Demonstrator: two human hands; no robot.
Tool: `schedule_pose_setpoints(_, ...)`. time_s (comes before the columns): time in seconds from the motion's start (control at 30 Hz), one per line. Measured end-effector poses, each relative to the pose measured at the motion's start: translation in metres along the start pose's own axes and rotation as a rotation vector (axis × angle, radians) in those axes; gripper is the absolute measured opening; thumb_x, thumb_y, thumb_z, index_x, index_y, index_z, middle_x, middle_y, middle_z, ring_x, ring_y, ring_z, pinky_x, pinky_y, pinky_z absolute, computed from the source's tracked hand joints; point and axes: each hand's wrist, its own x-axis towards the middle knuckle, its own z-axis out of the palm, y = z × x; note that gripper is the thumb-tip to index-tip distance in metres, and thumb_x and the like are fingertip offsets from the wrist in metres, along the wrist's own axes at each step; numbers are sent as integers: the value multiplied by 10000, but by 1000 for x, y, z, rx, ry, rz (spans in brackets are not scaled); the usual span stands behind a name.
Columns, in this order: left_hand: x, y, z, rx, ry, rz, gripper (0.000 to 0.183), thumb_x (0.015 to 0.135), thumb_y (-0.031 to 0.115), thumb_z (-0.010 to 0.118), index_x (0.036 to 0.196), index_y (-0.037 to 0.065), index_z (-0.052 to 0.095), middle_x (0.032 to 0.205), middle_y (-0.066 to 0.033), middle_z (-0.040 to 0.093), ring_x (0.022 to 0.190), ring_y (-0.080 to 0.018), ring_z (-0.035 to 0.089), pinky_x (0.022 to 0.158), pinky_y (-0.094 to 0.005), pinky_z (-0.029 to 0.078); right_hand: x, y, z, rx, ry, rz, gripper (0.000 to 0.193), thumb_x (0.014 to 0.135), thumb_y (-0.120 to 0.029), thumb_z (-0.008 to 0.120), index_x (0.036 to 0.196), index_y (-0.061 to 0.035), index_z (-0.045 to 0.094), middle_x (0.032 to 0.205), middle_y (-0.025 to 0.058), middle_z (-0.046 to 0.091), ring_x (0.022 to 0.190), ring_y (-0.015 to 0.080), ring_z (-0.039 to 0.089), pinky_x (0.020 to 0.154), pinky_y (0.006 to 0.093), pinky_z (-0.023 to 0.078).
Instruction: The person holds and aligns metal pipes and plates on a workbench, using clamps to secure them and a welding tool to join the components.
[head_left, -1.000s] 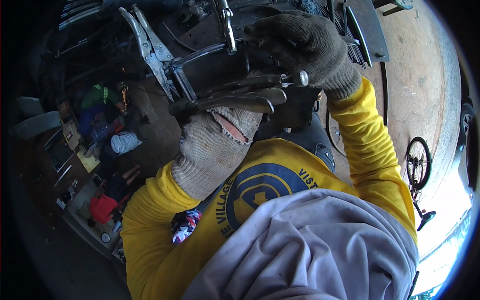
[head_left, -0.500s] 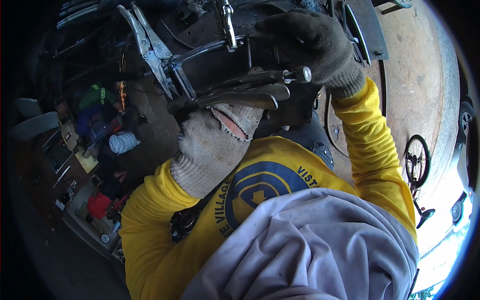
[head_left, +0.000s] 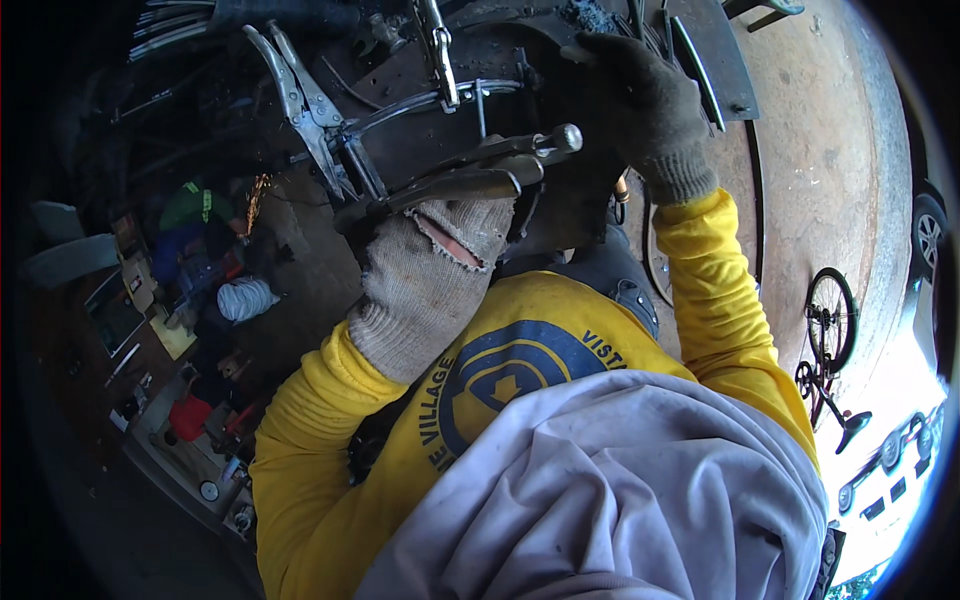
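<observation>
My left hand (head_left: 440, 265), in a grey knit glove torn open across the back, is closed around dark-handled locking pliers (head_left: 455, 187). Its fingers are mostly hidden beneath the handles, and a round metal screw end (head_left: 567, 138) sticks out to the right. My right hand (head_left: 650, 110), in a darker glove, is over the dark work area at upper right; shadow hides its fingertips and anything in them. Silver locking pliers (head_left: 312, 110) clamp the left end of a curved metal bar (head_left: 405, 107). Another silver clamp (head_left: 440, 60) grips the bar farther right.
Several metal rods (head_left: 172, 30) lie at the far left, and a dark steel plate (head_left: 735, 70) is at upper right. Left of me, a person in green (head_left: 195, 205) works beside flying sparks (head_left: 257, 205). A bicycle (head_left: 830, 340) stands at right.
My left hand and the dark-handled pliers have shifted left. My right hand's fingers have drawn back to the right, farther from the pliers' screw end. The silver pliers still clamp the bar.
</observation>
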Motion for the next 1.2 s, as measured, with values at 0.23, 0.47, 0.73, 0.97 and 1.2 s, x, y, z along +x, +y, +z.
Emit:
schedule_pose_setpoints(0.23,6,15,-8,155,-47,-139,624,881,332,722,1458,169,551,1467,-116,498,1244,-332,572,944,-449,543,29,-7,5,-267,-71,-257,271,907,-407,691,1068,-205,774,920,88,742,854,296,717,730,413,568)
schedule_pose_setpoints(0.47,10,23,-8,157,15,-199,462,918,221,679,1367,128,622,1397,-126,574,1206,-284,623,885,-438,569,27,-12,1,-344,-120,-304,226,845,-362,686,1014,-234,766,948,53,713,991,331,666,843,472,520)
schedule_pose_setpoints(0.73,25,35,7,-111,215,-282,327,880,98,686,1207,111,686,1165,-89,664,1033,-285,682,799,-395,585,4,-16,-5,-366,-195,-264,332,828,-380,748,1138,-260,757,1121,73,700,1091,308,660,934,449,518)
schedule_pose_setpoints(0.97,21,69,-27,-113,96,-164,229,921,148,631,1138,104,689,961,-60,648,794,-241,682,671,-375,565,-47,14,-60,-42,201,65,389,859,-241,790,1223,-125,717,1177,129,697,999,293,706,869,386,564)
schedule_pose_setpoints(1.2,52,81,8,109,-17,-94,198,941,220,575,1015,116,726,940,-110,727,864,-298,734,650,-447,580,-150,50,-87,-94,203,334,358,898,-210,747,1238,-103,709,1103,137,722,951,248,721,831,359,566)
